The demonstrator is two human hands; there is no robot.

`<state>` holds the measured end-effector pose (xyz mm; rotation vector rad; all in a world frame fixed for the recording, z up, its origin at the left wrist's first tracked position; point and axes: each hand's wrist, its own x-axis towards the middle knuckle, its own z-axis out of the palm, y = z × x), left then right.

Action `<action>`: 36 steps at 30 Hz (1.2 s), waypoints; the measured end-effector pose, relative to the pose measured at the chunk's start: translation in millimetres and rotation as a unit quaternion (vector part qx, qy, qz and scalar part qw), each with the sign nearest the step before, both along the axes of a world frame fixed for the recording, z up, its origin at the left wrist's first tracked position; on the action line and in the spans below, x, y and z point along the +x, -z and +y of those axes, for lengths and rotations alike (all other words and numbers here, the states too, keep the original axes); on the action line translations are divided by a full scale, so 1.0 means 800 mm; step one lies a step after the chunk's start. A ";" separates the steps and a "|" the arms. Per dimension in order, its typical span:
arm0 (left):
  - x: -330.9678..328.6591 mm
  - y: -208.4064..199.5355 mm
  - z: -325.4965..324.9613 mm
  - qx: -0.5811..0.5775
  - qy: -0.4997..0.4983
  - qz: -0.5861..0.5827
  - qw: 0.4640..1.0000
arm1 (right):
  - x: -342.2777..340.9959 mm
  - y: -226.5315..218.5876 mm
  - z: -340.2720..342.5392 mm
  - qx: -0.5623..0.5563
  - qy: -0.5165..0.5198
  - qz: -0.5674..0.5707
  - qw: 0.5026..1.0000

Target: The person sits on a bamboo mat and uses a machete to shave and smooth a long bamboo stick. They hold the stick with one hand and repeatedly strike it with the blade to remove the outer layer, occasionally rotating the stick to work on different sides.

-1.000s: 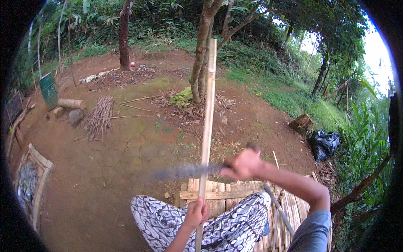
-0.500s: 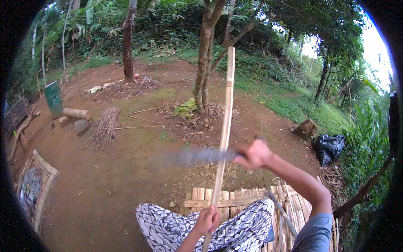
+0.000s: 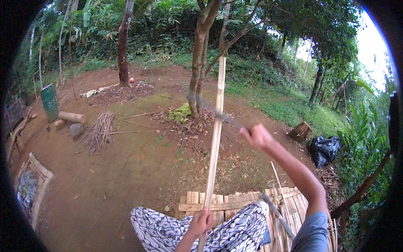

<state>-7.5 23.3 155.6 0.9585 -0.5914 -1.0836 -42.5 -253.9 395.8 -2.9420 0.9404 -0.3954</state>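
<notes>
My left hand (image 3: 201,222) is closed around the lower part of a long pale bamboo strip (image 3: 215,151), which stands up in front of me, tilted slightly right at its top. Out ahead, my right hand (image 3: 259,136) grips the handle of a long knife (image 3: 231,121). Its grey blade points up and left and crosses the strip on the upper half; the part beyond is blurred against the tree. Whether the edge bites into the strip I cannot tell. My crossed legs in patterned trousers (image 3: 163,227) lie beneath my left hand.
I sit on a bamboo slat platform (image 3: 201,206); a grey rod-like tool (image 3: 278,216) lies on it by my right knee. Beyond are a tree (image 3: 196,71), a stick bundle (image 3: 100,132), a stump (image 3: 300,131), a black plastic bag (image 3: 324,150) and a green drum (image 3: 49,103).
The knife has moved from the strip's middle up to its upper half, and its blade now slants up and left. My left hand keeps its hold on the strip.
</notes>
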 end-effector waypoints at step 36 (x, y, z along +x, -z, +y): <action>-0.012 0.032 -0.022 0.004 -0.114 -0.117 0.987 | -0.018 -0.041 -0.015 -0.110 0.023 -0.012 0.994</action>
